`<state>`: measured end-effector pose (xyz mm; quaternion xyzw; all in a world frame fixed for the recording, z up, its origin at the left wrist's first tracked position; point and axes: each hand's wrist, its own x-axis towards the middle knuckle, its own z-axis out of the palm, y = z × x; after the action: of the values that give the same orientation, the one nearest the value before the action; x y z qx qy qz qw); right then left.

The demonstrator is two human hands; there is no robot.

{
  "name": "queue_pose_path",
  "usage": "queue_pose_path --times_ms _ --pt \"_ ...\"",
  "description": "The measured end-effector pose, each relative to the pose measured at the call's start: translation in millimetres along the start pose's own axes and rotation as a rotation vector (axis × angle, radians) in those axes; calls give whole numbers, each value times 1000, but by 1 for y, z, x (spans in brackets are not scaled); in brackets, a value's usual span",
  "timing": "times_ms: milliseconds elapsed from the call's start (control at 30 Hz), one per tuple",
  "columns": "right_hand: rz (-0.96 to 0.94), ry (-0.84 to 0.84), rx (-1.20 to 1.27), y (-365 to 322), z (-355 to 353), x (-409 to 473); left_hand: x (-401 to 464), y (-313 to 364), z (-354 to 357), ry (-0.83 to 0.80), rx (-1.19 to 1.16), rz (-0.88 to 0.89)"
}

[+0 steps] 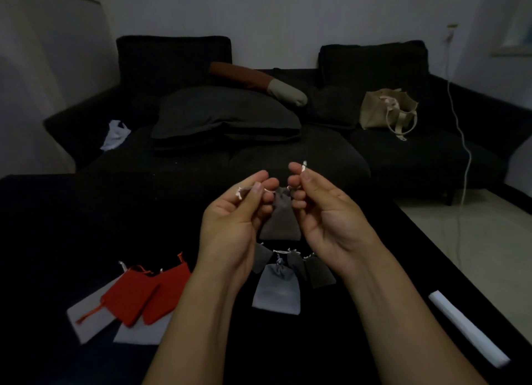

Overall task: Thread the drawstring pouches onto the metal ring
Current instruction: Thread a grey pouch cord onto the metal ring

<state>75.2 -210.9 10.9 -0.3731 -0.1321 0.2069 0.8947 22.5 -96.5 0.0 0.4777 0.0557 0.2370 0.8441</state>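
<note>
A dark grey drawstring pouch (280, 220) hangs between my hands above the black table. My left hand (230, 226) pinches its left drawstring end, and my right hand (325, 215) pinches the right drawstring end, whose pale tip sticks up past my thumb. Below them lie several grey pouches (305, 265) strung together in a row, with a light grey pouch (277, 288) in front. I cannot make out the metal ring in the dim light. Two red pouches (144, 294) lie at the lower left on pale ones.
The black table (72, 226) fills the foreground; a white strip (467, 327) lies near its right edge. Behind it stands a dark sofa (259, 143) with cushions, a beige tote bag (387, 111) and a white cloth (115, 134). A white cable (460, 131) hangs at right.
</note>
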Motion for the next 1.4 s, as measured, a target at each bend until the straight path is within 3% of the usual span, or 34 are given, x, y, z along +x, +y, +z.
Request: queue_pose_path --times_ms 133,267,433,567,800,967,1400 --pt "30 -38 -18 0 0 -2 -3 0 3 -4 8 23" --pt "36 -120 -235 0 1 -5 -10 4 4 -101 53 -1" --pt "-59 -202 -267 -1 8 -8 -9 3 -4 -206 395 65" --pt "-62 -250 -358 -8 4 -12 -10 5 -4 -326 485 7" --pt "23 -212 -470 -10 0 -16 -12 4 -1 -475 340 -148" --pt "-56 -131 -531 -7 -6 -11 -12 -1 -3 -425 523 -68" --pt "-52 -146 -662 -14 -14 -10 -12 -1 -3 -381 445 -166"
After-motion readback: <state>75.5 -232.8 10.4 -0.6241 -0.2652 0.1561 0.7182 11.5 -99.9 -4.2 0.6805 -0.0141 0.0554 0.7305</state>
